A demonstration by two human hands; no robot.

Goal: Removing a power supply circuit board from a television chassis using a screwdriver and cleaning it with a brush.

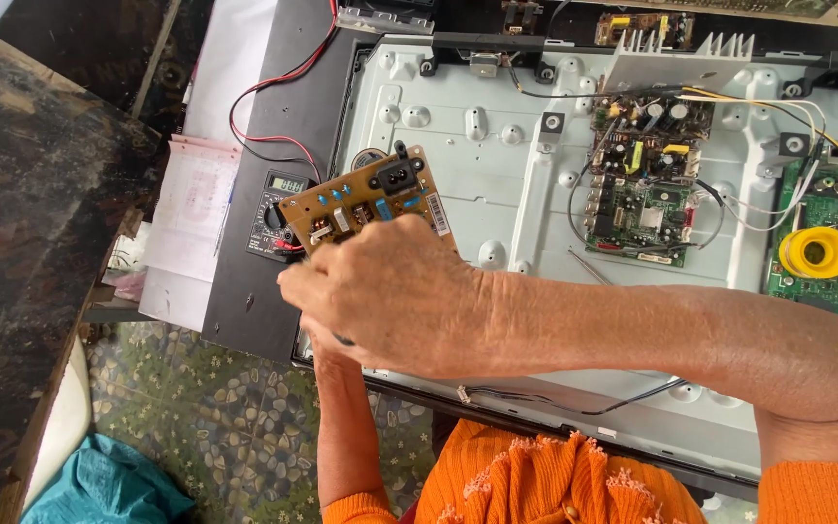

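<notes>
The right hand closes around the lower end of a brown circuit board, held over the left edge of the grey metal panel. The left hand sits mostly hidden beneath; its grip cannot be told. A multimeter lies just beside the board.

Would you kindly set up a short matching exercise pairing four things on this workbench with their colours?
Things:
1. Circuit board under the right hand
2. Solder spool
3. Multimeter
4. Cloth on the floor

Colours:
A. yellow
B. teal
C. tan
D. black

Pairs: 1-C, 2-A, 3-D, 4-B
</notes>
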